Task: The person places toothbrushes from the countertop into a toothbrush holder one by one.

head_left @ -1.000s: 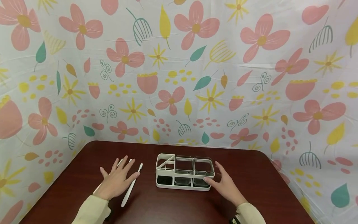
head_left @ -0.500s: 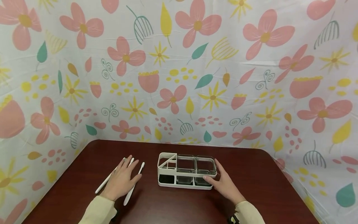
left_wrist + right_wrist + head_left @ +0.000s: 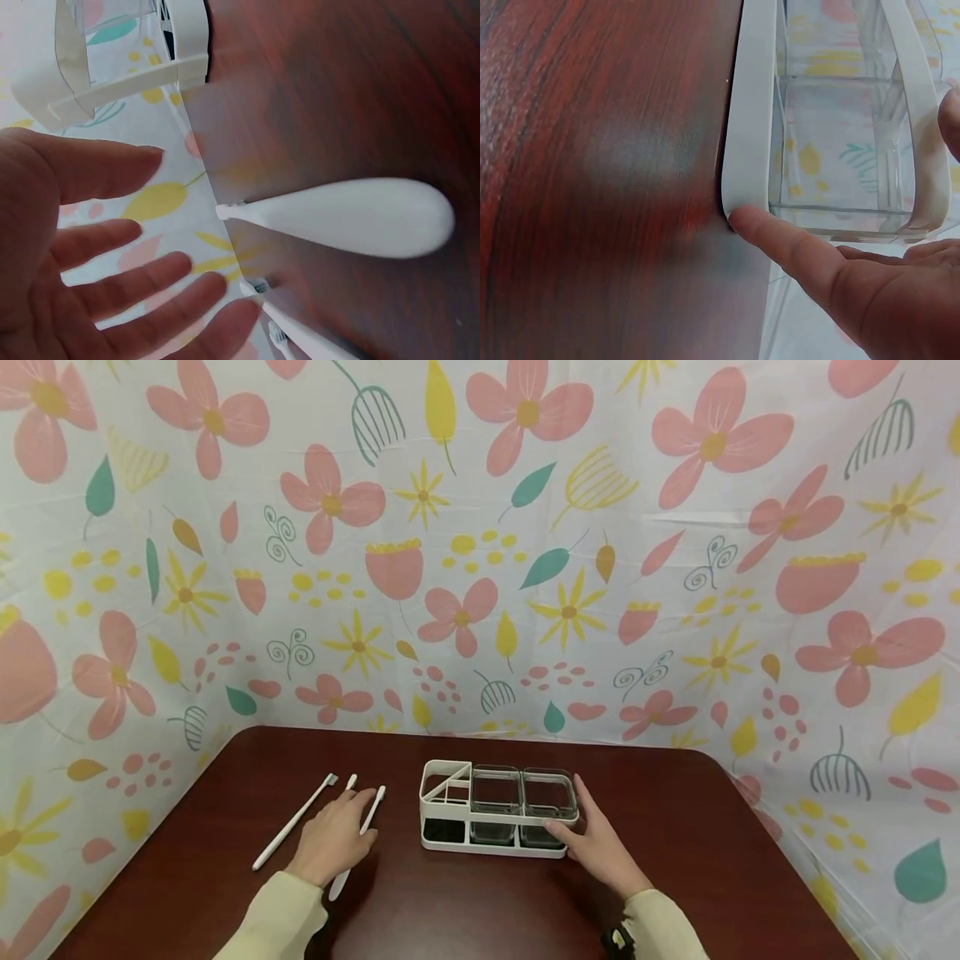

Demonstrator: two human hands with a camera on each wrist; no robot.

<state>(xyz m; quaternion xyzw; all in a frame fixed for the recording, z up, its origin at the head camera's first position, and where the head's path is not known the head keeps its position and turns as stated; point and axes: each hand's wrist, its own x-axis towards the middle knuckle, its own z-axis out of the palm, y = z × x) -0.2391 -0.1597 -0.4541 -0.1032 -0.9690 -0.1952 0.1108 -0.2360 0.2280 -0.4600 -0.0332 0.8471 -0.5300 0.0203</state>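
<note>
The rightmost toothbrush [image 3: 371, 817] lies on the tabletop [image 3: 465, 918], partly under the left hand [image 3: 333, 835], its bristle end just right of the fingertips. We note this hand has slid right and drawn its spread fingers in; the leftmost toothbrush [image 3: 294, 822], partly covered a second ago, now lies bare left of them. We judge the hand is lining up on the rightmost brush, grip not yet made: its fingers look loose, nothing between them.

Farther right of those fingers sits the white holder [image 3: 487, 816] with two clear cups [image 3: 496, 790]. The right hand [image 3: 602, 847] grips its right end, thumb on the front rail; position much as before, so we read this as steadying.

Hard to see: the middle toothbrush [image 3: 352, 781] shows only its head beyond the left fingertips. We cannot tell whether those fingers touch any brush. The left wrist view crops the holder; the right wrist view cuts off one digit.
</note>
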